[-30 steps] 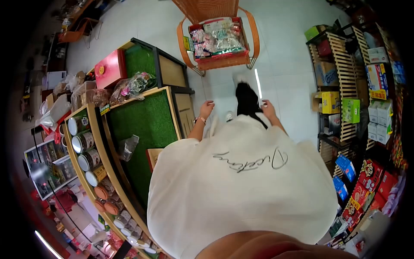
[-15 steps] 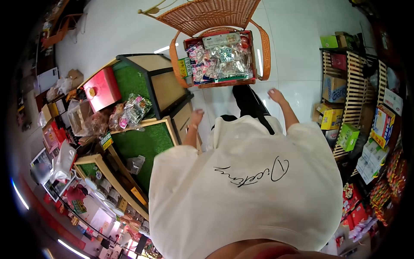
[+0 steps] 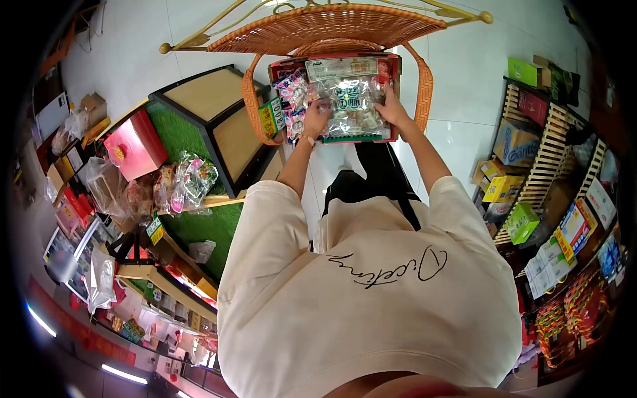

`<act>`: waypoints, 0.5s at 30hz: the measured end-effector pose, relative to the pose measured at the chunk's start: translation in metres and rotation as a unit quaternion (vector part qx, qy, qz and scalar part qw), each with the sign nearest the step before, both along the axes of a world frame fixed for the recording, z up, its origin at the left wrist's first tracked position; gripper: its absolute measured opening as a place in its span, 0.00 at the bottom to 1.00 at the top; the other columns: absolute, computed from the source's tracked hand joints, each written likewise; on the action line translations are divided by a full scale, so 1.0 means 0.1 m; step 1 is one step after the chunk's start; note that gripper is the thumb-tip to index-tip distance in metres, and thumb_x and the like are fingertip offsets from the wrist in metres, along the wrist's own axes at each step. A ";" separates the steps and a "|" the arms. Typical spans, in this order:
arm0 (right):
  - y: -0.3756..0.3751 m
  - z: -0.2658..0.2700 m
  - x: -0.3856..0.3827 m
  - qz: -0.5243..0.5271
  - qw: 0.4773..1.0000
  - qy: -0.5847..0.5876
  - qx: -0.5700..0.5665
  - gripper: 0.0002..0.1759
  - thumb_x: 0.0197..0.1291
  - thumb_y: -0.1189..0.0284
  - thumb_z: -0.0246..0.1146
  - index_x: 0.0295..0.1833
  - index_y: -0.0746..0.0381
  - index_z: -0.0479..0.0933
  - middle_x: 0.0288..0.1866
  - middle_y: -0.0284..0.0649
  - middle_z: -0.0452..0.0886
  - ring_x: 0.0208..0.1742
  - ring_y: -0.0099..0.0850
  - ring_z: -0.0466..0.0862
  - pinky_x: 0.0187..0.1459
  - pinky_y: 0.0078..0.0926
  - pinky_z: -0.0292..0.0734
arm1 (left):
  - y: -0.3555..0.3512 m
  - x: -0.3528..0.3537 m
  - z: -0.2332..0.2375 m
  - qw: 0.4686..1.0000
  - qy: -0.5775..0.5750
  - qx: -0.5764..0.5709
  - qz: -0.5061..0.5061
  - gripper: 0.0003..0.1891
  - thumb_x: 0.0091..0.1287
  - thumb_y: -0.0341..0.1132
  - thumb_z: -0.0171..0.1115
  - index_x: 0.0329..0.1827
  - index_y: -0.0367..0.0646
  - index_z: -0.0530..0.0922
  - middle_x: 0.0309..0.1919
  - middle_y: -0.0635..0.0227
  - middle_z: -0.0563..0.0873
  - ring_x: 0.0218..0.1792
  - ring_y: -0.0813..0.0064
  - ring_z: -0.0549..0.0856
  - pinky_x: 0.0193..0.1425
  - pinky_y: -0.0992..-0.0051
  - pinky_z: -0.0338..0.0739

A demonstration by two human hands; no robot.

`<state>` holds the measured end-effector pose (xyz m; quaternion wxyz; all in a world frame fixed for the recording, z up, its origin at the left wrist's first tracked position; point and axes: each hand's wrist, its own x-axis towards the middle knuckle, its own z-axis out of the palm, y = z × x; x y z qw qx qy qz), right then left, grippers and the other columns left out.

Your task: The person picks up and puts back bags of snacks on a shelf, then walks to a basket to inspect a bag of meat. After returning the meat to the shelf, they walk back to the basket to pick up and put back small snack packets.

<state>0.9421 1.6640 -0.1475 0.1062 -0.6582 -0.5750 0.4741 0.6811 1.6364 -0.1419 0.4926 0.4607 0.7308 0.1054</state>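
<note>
A red box (image 3: 397, 125) sits on a wicker chair and holds pink-and-white packets (image 3: 290, 85) at its left and a clear plastic package (image 3: 350, 106) with green print in the middle. My left hand (image 3: 316, 121) grips the package's left edge, beside the packets. At the right edge my right hand (image 3: 393, 109) holds the same package, its thumb toward the middle. The fingertips of both hands are partly lost against the shiny plastic. A green-and-yellow price sign (image 3: 271, 117) is at the box's left side.
The wicker chair (image 3: 424, 93) has curved arms on both sides of the box. To the left is a display stand with green turf (image 3: 222, 229), bagged goods and a pink box (image 3: 136, 144). Slatted shelves (image 3: 545, 159) with cartons stand at the right.
Both hands have moved forward from beside my body to the package in the box. The chair and box appear closer, and the view has shifted.
</note>
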 end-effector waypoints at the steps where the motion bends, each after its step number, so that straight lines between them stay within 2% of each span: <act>1: 0.00 0.01 0.00 -0.003 0.997 0.010 -0.074 0.45 0.50 0.65 0.61 0.69 0.61 0.42 0.57 0.57 0.68 0.58 0.49 0.70 0.59 0.35 0.64 | 0.01 0.04 -0.01 0.999 -0.023 -0.017 0.024 0.21 0.51 0.36 0.62 0.48 0.38 0.75 0.28 0.61 0.79 0.30 0.69 0.77 0.34 0.73 0.72; 2: 0.00 0.04 0.03 -0.006 0.989 0.019 -0.147 0.46 0.50 0.65 0.60 0.70 0.61 0.42 0.56 0.57 0.70 0.57 0.49 0.71 0.58 0.35 0.64 | 0.03 0.05 -0.02 0.997 -0.046 -0.031 0.048 0.20 0.52 0.35 0.62 0.48 0.38 0.75 0.25 0.66 0.78 0.26 0.74 0.76 0.31 0.76 0.71; 3: 0.03 0.06 0.03 -0.008 0.976 0.027 -0.218 0.46 0.51 0.65 0.60 0.70 0.61 0.41 0.55 0.56 0.71 0.55 0.49 0.73 0.58 0.35 0.65 | 0.03 0.05 -0.05 0.999 -0.030 -0.009 0.043 0.20 0.52 0.35 0.62 0.48 0.38 0.75 0.25 0.66 0.78 0.26 0.74 0.76 0.31 0.76 0.71; 4: -0.01 -0.03 0.03 -0.002 0.984 0.015 -0.177 0.45 0.51 0.63 0.61 0.69 0.62 0.44 0.48 0.54 0.76 0.49 0.48 0.77 0.53 0.35 0.70 | 0.01 0.04 -0.08 0.999 -0.014 0.012 0.038 0.20 0.52 0.34 0.62 0.48 0.38 0.75 0.25 0.66 0.78 0.26 0.75 0.76 0.31 0.77 0.71; 6: 0.05 -0.09 0.08 -0.018 0.980 0.043 -0.193 0.43 0.51 0.64 0.62 0.68 0.62 0.47 0.45 0.52 0.78 0.45 0.45 0.79 0.49 0.33 0.72 | -0.03 0.08 -0.07 0.994 0.006 0.087 0.066 0.20 0.51 0.34 0.64 0.46 0.35 0.72 0.28 0.66 0.79 0.29 0.76 0.77 0.33 0.77 0.72; 9: 0.06 -0.15 0.10 -0.068 0.973 0.104 -0.194 0.40 0.51 0.65 0.62 0.66 0.63 0.51 0.40 0.47 0.79 0.39 0.37 0.80 0.43 0.31 0.74 | -0.02 0.18 -0.01 0.972 -0.031 0.051 0.227 0.20 0.51 0.33 0.66 0.44 0.34 0.70 0.31 0.66 0.80 0.31 0.77 0.78 0.36 0.77 0.73; 12: -0.04 -0.38 0.05 -0.132 0.968 0.129 -0.172 0.34 0.52 0.66 0.63 0.62 0.64 0.58 0.36 0.42 0.79 0.35 0.30 0.79 0.40 0.28 0.74 | 0.08 0.23 0.01 0.941 -0.057 -0.054 0.329 0.17 0.50 0.27 0.64 0.41 0.34 0.69 0.31 0.64 0.80 0.31 0.78 0.78 0.36 0.78 0.73; 13: -0.01 -0.43 0.02 -0.152 0.966 0.130 -0.162 0.32 0.52 0.66 0.63 0.60 0.64 0.61 0.36 0.41 0.79 0.35 0.28 0.78 0.39 0.26 0.74 | 0.03 0.28 -0.16 0.902 -0.201 0.035 0.381 0.15 0.52 0.31 0.64 0.40 0.33 0.73 0.29 0.67 0.81 0.27 0.80 0.78 0.33 0.78 0.73; 14: 0.02 -0.47 0.02 -0.160 0.958 0.142 -0.189 0.29 0.52 0.65 0.63 0.58 0.64 0.63 0.36 0.40 0.78 0.35 0.27 0.77 0.39 0.25 0.73 | -0.03 0.26 -0.32 0.929 -0.183 0.001 0.322 0.14 0.54 0.33 0.63 0.39 0.32 0.75 0.28 0.68 0.81 0.27 0.80 0.77 0.33 0.79 0.72; 15: 0.03 -0.42 0.00 -0.169 0.948 0.153 -0.220 0.27 0.53 0.65 0.63 0.55 0.65 0.66 0.36 0.39 0.78 0.36 0.27 0.77 0.39 0.24 0.72 | -0.07 0.27 -0.28 0.951 -0.162 -0.038 0.262 0.13 0.55 0.34 0.61 0.37 0.32 0.78 0.27 0.69 0.81 0.27 0.81 0.77 0.32 0.79 0.72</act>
